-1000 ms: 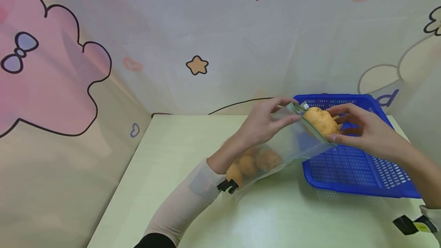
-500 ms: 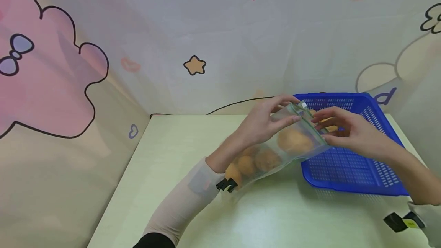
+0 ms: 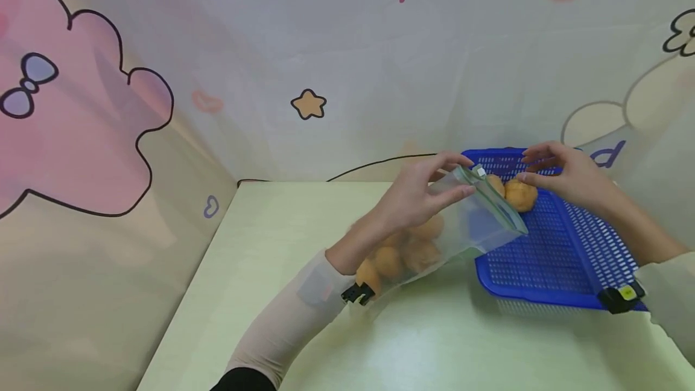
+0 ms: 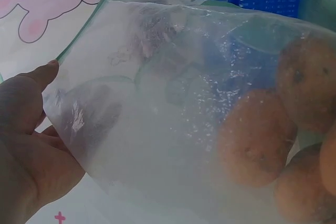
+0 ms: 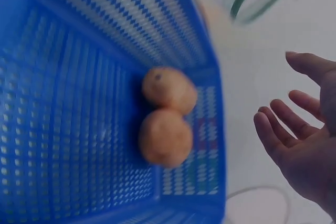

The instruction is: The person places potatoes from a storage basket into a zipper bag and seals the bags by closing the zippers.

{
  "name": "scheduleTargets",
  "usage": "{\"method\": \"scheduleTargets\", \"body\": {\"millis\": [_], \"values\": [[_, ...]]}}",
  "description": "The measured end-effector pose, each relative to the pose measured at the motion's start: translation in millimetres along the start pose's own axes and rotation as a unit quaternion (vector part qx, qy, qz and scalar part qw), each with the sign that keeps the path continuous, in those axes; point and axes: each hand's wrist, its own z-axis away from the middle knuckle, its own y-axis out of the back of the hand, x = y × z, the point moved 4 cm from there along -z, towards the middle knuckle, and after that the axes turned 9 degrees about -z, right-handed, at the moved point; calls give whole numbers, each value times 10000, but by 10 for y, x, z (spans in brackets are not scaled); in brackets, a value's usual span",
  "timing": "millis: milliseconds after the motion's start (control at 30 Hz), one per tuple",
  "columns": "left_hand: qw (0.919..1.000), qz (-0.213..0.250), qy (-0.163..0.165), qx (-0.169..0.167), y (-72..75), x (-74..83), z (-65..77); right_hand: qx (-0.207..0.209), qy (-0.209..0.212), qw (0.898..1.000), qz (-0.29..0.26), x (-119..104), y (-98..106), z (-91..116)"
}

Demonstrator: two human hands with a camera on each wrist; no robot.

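A clear zip bag point(image 3: 458, 228) with a green-edged mouth holds several potatoes point(image 3: 388, 261), seen through the plastic in the left wrist view as well. My left hand point(image 3: 420, 189) pinches the bag's rim between thumb and fingers, keeping the mouth spread toward the basket. Two potatoes point(image 5: 167, 137) lie together in the corner of the blue basket point(image 5: 218, 129). Above them my right hand point(image 3: 570, 174) hovers with loosely bent fingers and holds nothing. In the right wrist view this right hand point(image 5: 304, 129) shows an open palm.
The blue plastic basket point(image 3: 543, 300) stands at the table's right side, against the back wall cloth. The bag's bottom rests on the pale green table point(image 3: 304, 228). A patterned cloth point(image 3: 347, 47) hangs behind and at the sides.
A potato has left the right hand and slid down inside the bag to the others. The right hand has then moved away from the mouth, over the basket's potatoes. The left hand stays put.
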Motion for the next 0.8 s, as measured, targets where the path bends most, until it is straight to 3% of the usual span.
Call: {"method": "scheduleTargets", "body": {"millis": [233,433,633,800], "values": [[10000,15,-6,1,2,-16,19,-509,-594,9964,324,485,-102,-341],[9999,23,-114,82,10,-8,29,-868,-598,9894,996,804,-224,-500],[9999,92,-131,50,2,-7,35,-859,-247,9867,1359,939,-266,-502],[9999,67,-49,62,17,-27,47,-734,-390,9883,1281,921,-234,-469]]}}
